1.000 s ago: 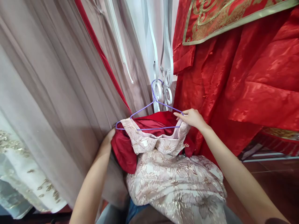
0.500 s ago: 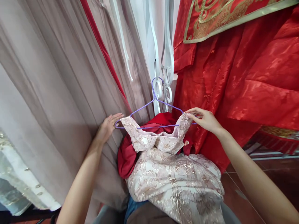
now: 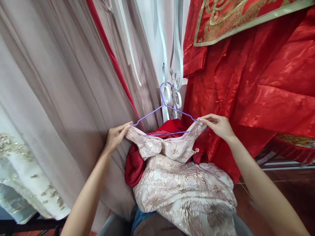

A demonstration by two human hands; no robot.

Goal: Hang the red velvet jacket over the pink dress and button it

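A pale pink dress with a metallic floral pattern lies over my lap, its bodice raised on a purple hanger. The hanger's hook meets the white scrollwork metal stand. My left hand pinches the left shoulder strap at the hanger's left end. On the other side my right hand grips the right strap between thumb and fingers, near the hanger's right end. Both hanger ends are mostly covered by the straps. A dark red cloth shows behind the bodice.
Greyish-pink drapery hangs close on the left, with a red strip down it. Red satin garments with a gold-embroidered panel hang on the right. A white beaded fabric is at lower left, and reddish floor tiles show at lower right.
My left hand has closed on the left strap, which now covers the hanger's left end. My right hand has shifted slightly outward, with the right strap drawn over the hanger's right end.
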